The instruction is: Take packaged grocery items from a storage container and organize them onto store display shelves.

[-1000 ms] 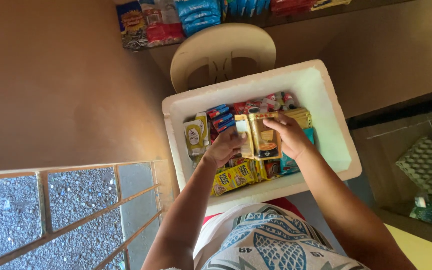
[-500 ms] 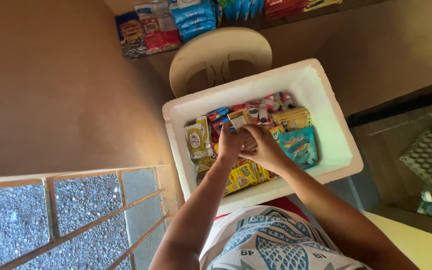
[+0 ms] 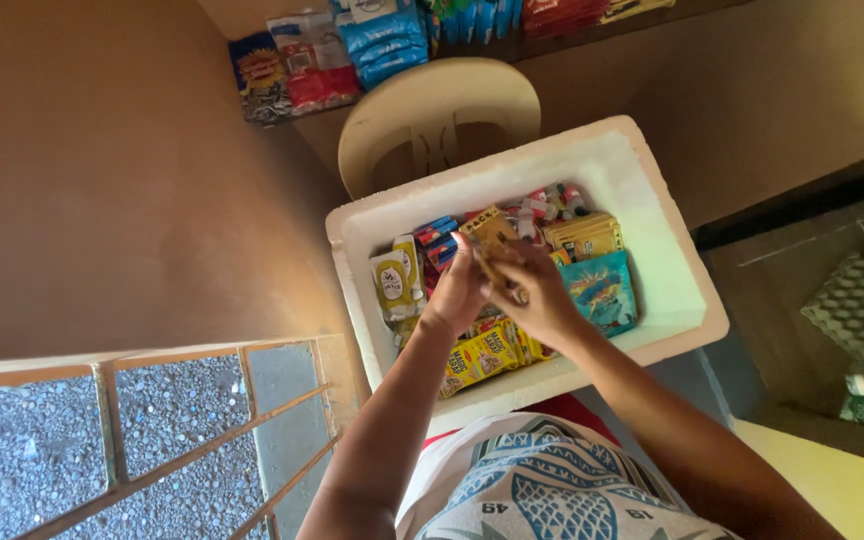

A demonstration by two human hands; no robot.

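A white foam box sits in front of me, filled with several snack packets. My left hand and my right hand meet over its middle, both gripping a gold-brown packet that sticks up between them. Pale sachets stand at the box's left end. A teal bag lies just right of my right hand, and yellow packets lie under my wrists.
A beige plastic chair stands behind the box. On the shelf above it are packaged goods. A brown wall fills the left; metal bars over gravel lie lower left. A dark glass counter stands to the right.
My right hand moved left from the gold packets to meet my left hand at the box's middle. The packet now stands raised between both hands, uncovering the teal bag.
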